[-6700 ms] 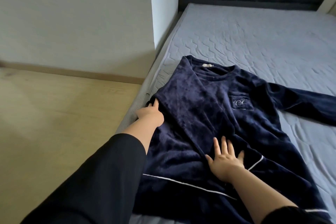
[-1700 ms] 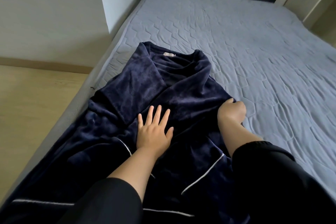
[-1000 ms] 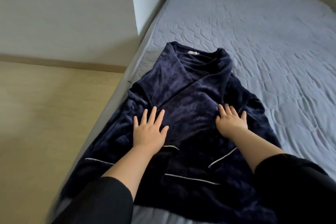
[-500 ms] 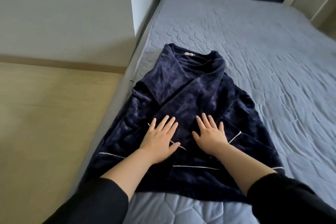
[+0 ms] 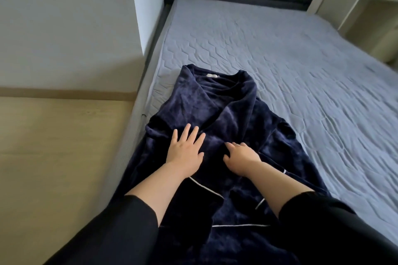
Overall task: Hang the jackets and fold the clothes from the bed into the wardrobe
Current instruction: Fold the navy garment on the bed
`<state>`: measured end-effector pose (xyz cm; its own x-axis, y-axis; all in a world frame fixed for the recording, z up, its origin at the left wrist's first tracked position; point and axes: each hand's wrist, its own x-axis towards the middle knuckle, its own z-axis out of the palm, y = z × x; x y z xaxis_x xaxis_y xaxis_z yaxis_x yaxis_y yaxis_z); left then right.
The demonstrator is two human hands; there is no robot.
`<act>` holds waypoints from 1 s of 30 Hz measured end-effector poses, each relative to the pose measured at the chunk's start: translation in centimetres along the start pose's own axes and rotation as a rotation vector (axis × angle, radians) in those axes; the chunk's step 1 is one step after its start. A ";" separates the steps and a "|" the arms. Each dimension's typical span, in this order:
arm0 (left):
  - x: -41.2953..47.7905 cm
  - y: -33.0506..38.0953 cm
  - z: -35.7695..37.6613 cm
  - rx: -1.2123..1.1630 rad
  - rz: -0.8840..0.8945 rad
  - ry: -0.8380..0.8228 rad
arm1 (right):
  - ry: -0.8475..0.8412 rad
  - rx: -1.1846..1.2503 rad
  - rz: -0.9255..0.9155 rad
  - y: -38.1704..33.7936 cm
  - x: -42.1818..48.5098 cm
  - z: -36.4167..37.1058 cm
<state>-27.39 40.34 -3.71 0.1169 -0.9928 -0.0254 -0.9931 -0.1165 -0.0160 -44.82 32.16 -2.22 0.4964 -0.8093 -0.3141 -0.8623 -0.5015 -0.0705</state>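
2 hands (image 5: 185, 151) (image 5: 241, 158) press plush navy top (image 5: 232, 118).

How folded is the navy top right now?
Partly folded. The navy top lies on the bed with both sleeves turned in over the body, still full length. Left hand flat on it; right hand fingers curled.

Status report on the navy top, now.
Left hand flat on navy top. Right hand curled, touching it. Sleeves folded in, top on bed. Nothing in the way.
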 end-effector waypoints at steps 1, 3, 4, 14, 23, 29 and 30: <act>1.0 0.0 0.0 -0.014 -0.019 -0.005 | 0.049 -0.002 -0.010 -0.1 0.5 -0.5; 3.1 0.1 0.0 -0.054 -0.074 -0.005 | 0.149 0.029 -0.009 -0.1 1.6 -1.6; 4.3 0.2 -0.1 -0.071 -0.106 0.004 | 0.197 0.065 0.000 0.0 2.1 -2.2; 10.7 -0.1 4.6 -0.233 -0.311 0.126 | 0.548 -0.057 -0.115 2.9 12.3 -7.3; 11.6 -0.3 5.4 -0.191 -0.300 0.184 | 0.459 0.090 -0.126 0.5 26.3 -10.1; 11.7 -0.1 5.4 -0.187 -0.297 0.190 | 0.317 0.030 -0.069 0.5 31.3 -9.3; 11.8 -0.1 5.4 -0.191 -0.298 0.196 | 0.295 0.033 -0.073 0.7 31.9 -9.1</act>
<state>-25.81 28.78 -9.40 0.4134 -0.8991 0.1437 -0.9029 -0.3844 0.1924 -28.68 3.21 -3.67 0.5610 -0.8276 -0.0188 -0.8235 -0.5555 -0.1151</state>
